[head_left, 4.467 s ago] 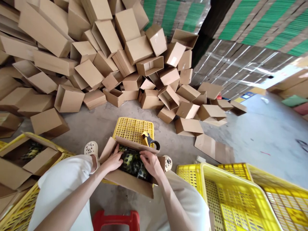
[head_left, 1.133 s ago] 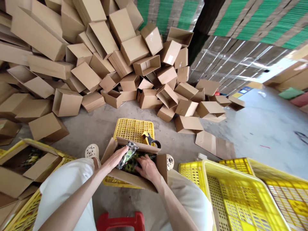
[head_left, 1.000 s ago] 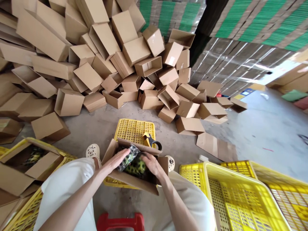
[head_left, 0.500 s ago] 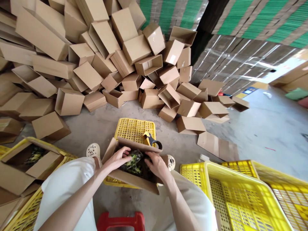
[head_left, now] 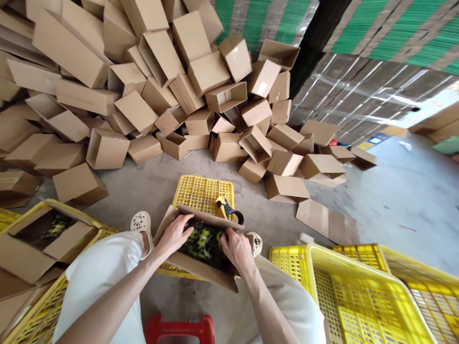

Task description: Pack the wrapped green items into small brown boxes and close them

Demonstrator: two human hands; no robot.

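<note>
Between my knees an open cardboard box (head_left: 201, 270) rests on an upturned yellow plastic crate (head_left: 197, 191). Inside lies a glossy, plastic-wrapped packet (head_left: 201, 241) with a green, yellow and black pattern; its exact kind is unclear. My left hand (head_left: 177, 234) reaches over the box's left end, fingers stretched along the packet and apart from one another. At the right end my right hand (head_left: 237, 247) has its fingers curled down onto the packet's edge, fingertips partly hidden. A yellow-and-black tape dispenser (head_left: 229, 211) lies on the crate just beyond the box's far flap.
Many empty cardboard boxes (head_left: 172, 105) are heaped ahead. On the left another open box (head_left: 32, 258) with similar packets sits in a yellow crate. Yellow crates (head_left: 358, 286) stand at my right, a red stool (head_left: 179, 327) below me. Strapped cardboard stacks (head_left: 358, 95) rise at the back right.
My right hand's fingers have curled in more at the right end. My left hand has drawn back slightly left, uncovering more of the packet. The view has shifted a little.
</note>
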